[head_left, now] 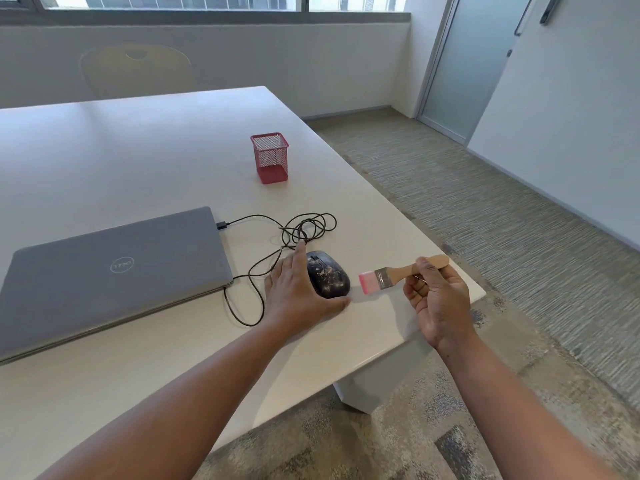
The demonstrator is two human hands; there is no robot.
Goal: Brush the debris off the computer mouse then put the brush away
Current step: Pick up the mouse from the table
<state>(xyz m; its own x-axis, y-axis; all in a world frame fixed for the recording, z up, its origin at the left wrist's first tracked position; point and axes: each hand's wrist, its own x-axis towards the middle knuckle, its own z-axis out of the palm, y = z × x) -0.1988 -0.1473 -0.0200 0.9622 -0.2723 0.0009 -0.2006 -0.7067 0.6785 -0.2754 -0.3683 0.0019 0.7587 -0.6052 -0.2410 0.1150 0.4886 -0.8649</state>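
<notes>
- The left hand (294, 289) lies flat and open on the table (138, 140), fingers together and pointing away, cupped against the left side of the computer mouse (328, 274) with the thumb hooked round its near end; it steadies the mouse without closing on it.
- The right hand (437, 296) is raised just right of the mouse, closed on the wooden handle of the brush (398, 273), pinched between thumb and fingers, palm turned leftward.
- The brush lies nearly level in the air, pink bristles aimed left at the mouse, just beside it and not touching.
- The mouse sits near the table's right corner, with the edge close on the right and near sides; carpet lies beyond.
- Bare tabletop stretches between the mouse and the red mesh holder (269, 157) farther back.
- The mouse is black, speckled with pale crumbs across its back; its cable (304, 228) loops in a tangle behind it and plugs into the closed grey laptop (114, 271).
</notes>
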